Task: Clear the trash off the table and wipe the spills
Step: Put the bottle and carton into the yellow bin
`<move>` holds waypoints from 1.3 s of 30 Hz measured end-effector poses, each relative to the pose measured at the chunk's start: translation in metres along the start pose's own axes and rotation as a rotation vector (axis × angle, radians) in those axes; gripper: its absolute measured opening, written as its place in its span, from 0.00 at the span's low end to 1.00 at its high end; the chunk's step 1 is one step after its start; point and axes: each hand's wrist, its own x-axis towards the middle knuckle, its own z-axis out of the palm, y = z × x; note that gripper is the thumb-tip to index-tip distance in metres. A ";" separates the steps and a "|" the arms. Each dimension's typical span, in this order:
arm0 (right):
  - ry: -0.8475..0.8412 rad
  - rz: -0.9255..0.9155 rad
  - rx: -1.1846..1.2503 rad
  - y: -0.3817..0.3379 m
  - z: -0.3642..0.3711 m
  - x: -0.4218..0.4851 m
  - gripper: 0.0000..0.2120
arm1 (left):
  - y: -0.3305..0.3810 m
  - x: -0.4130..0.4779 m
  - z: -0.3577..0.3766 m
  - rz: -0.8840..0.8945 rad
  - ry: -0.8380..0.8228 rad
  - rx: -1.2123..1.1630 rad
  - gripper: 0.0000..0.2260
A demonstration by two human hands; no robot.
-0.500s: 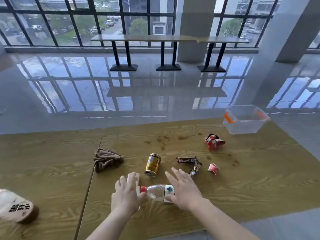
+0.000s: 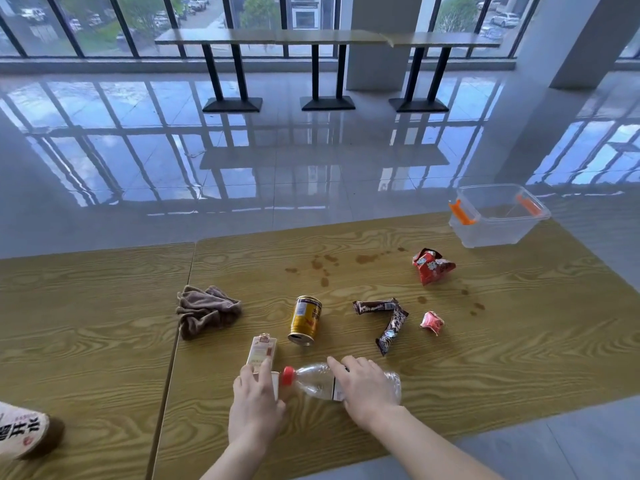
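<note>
On the wooden table (image 2: 519, 344) a clear plastic bottle (image 2: 311, 379) with a red cap lies on its side near the front edge. My right hand (image 2: 367, 386) rests over its label, fingers curled around it. My left hand (image 2: 256, 407) covers the near end of a small drink carton (image 2: 262, 351) just left of the cap. Farther back lie a yellow can (image 2: 304, 320), two brown wrappers (image 2: 388, 320), a small red wrapper (image 2: 432, 322) and a larger crumpled red wrapper (image 2: 431, 266). A brown cloth (image 2: 206, 310) sits bunched at the left. Brown spill spots (image 2: 367, 258) mark the wood.
A clear plastic bin (image 2: 485, 237) with orange handles stands at the table's far right corner. More spill drops (image 2: 472, 303) lie right of the wrappers. A labelled bottle (image 2: 24, 431) lies at the near left edge. A seam splits the table left of the cloth.
Both hands have come down onto the items: the right hand now lies over the bottle's label and the left hand has slid back, uncovering most of the carton.
</note>
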 end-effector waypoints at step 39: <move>0.432 0.901 0.561 0.197 0.078 -0.303 0.34 | 0.272 -0.138 0.112 0.864 -0.296 -0.114 0.35</move>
